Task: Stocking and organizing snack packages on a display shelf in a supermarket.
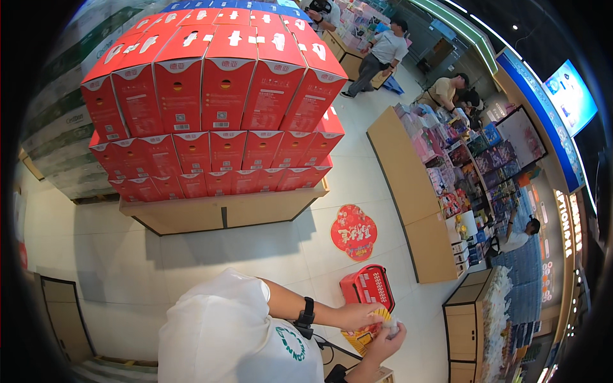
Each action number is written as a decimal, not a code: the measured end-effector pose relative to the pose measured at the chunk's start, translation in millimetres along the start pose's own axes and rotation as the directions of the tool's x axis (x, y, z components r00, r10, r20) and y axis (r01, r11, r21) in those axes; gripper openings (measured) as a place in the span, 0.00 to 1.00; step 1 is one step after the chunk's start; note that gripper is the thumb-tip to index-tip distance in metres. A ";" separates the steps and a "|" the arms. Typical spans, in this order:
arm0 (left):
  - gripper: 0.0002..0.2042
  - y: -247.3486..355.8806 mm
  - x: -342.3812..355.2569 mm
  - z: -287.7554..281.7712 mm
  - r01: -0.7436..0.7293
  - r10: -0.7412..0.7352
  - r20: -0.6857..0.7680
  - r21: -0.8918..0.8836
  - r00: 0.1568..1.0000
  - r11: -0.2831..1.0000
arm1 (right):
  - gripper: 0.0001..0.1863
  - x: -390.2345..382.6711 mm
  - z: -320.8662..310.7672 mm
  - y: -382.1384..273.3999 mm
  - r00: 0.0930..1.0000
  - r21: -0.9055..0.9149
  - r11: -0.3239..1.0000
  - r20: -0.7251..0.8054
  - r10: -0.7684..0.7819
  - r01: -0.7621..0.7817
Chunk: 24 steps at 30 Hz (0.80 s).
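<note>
One small yellow-and-white packet (384, 314) is being clamped between the left hand (359, 316) and right hand (385, 345) near the red shopping basket (365, 286), probably feeling light, soft and crumple-prone, edges likely offering surest hold.

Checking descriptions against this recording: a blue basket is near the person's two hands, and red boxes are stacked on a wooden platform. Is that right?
Not quite: the head view shows that the basket is red, not blue. It is near the person's left hand and right hand, and red boxes are stacked on a wooden platform.
</note>
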State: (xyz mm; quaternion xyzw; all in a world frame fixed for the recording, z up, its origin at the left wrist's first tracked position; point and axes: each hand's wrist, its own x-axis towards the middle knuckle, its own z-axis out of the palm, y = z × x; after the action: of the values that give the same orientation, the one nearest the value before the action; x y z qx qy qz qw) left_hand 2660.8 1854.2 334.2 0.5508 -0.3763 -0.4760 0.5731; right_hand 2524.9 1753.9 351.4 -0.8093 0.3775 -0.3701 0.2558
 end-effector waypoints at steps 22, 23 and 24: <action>0.18 2.9 6.3 -53.0 -0.174 0.069 -0.210 -0.535 0.975 0.827 | 0.16 20.5 -49.9 38.2 0.942 0.305 0.932 -0.207 0.264 -0.194; 0.19 -1.4 7.8 -52.6 -0.137 0.043 -0.184 -0.539 0.982 0.831 | 0.15 19.1 -50.5 34.8 0.962 0.388 0.909 -0.155 0.226 -0.152; 0.19 -1.2 7.7 -53.5 -0.139 0.046 -0.182 -0.539 0.982 0.831 | 0.14 17.9 -50.9 30.3 0.977 0.467 0.877 -0.107 0.183 -0.113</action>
State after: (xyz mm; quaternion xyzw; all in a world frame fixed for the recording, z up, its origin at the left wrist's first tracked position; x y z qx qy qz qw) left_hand 2713.9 1861.5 326.3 0.3810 -0.2026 -0.4896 0.7577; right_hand 2479.6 1714.9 367.9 -0.6650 0.3582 -0.4869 0.4386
